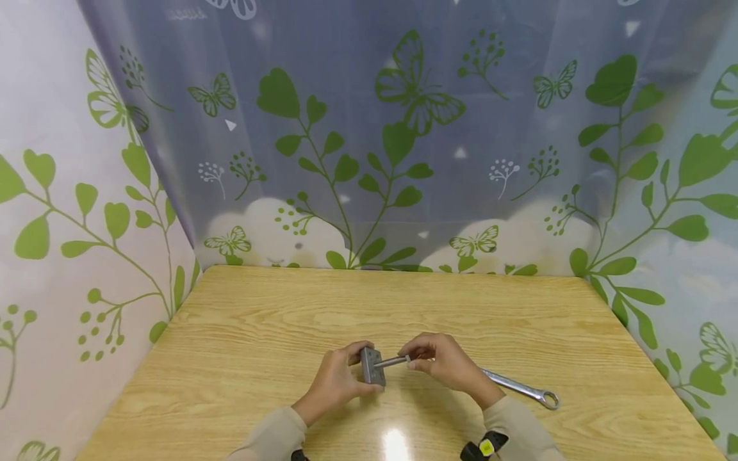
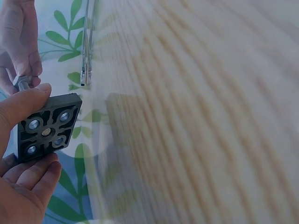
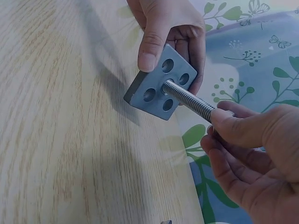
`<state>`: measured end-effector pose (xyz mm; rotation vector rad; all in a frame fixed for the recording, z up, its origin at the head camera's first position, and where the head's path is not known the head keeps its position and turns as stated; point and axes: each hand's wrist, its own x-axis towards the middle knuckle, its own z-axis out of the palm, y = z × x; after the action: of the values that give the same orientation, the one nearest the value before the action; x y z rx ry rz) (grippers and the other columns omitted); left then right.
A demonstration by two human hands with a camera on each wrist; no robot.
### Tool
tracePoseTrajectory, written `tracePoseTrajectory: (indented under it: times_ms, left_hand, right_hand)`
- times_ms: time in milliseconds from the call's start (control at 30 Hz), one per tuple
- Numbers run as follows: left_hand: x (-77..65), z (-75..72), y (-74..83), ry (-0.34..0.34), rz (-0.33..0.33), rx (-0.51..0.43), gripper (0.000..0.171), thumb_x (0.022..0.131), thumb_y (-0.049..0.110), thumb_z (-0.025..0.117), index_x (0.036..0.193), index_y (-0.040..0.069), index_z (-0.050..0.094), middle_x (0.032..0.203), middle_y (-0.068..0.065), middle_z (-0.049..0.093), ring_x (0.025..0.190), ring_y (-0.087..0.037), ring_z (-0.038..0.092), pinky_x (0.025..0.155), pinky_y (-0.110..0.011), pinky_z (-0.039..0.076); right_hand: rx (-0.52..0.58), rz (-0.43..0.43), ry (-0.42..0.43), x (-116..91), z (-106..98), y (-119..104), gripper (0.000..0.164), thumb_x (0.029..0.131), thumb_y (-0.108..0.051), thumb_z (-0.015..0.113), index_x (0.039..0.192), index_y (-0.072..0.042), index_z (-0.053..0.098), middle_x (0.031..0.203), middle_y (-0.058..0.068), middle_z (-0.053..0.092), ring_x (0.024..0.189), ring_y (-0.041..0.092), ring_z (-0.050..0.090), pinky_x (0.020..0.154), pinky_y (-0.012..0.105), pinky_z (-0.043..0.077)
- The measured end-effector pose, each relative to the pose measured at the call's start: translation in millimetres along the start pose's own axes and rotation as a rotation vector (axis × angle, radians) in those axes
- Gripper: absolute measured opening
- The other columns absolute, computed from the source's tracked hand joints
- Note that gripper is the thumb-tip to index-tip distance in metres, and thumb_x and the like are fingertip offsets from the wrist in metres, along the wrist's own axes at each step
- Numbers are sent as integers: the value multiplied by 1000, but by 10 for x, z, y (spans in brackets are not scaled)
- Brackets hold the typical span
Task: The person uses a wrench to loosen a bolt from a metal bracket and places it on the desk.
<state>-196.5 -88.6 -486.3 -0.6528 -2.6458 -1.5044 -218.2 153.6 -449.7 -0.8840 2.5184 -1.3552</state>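
Observation:
My left hand (image 1: 337,378) grips a square grey plate (image 1: 373,368) by its edges, thumb on one side and fingers on the other. Four round holes show in the plate's face (image 3: 158,103) in the right wrist view, and its ribbed back (image 2: 46,125) faces the left wrist camera. From the plate's centre sticks out a threaded bolt (image 3: 189,100). The thumb and fingers of my right hand (image 1: 442,360) pinch the bolt's outer end, mostly covering its head (image 2: 22,83). Plate and bolt are held up over the table.
A chrome wrench (image 1: 521,386) with a ring end lies on the wood-grain table (image 1: 277,307), partly behind my right hand and forearm. A patterned curtain (image 1: 357,160) with green leaves and butterflies stands behind the table and along both sides.

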Motion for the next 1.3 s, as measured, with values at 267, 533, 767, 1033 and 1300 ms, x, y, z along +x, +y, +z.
tracePoseTrajectory:
  times_ms: [267, 533, 767, 1033, 1300]
  left_hand:
    - [-6, -4, -5, -5, -6, 7, 71, 65, 13, 89, 126, -6, 56, 121, -23, 62, 103, -35, 66, 85, -34, 57]
    - [-10, -2, 6, -1, -12, 13, 71, 64, 12, 89, 125, -5, 57, 120, -23, 63, 103, -34, 66, 86, -33, 56]
    - [4, -3, 15, 7, -13, 16, 72, 64, 13, 89, 125, -5, 57, 119, -23, 63, 103, -35, 66, 88, -37, 55]
    - [4, -4, 7, 5, -2, 16, 72, 65, 14, 89, 126, -4, 56, 120, -23, 63, 103, -34, 66, 87, -37, 56]
    - [20, 3, 25, 20, 5, -1, 71, 64, 15, 90, 124, -3, 58, 117, -22, 65, 101, -33, 67, 85, -39, 57]
  right_hand:
    - [30, 21, -51, 8, 10, 15, 26, 88, -8, 68, 113, -2, 67, 105, 9, 69, 92, 21, 65, 80, 29, 56]
    - [158, 219, -103, 4, 18, 29, 45, 101, -34, 49, 104, 7, 66, 88, 14, 69, 80, 28, 68, 70, 40, 58]
    - [175, 252, -48, 17, 36, 14, 49, 100, -38, 49, 88, 6, 68, 74, 10, 67, 68, 20, 65, 62, 42, 58]
    - [58, 66, 18, 12, -12, 29, 20, 87, -13, 71, 106, -5, 71, 97, 8, 71, 80, 12, 65, 70, 25, 57]
    - [103, 49, 26, 7, -39, 31, 24, 85, -4, 70, 109, -3, 71, 105, 13, 70, 88, 21, 67, 74, 22, 57]
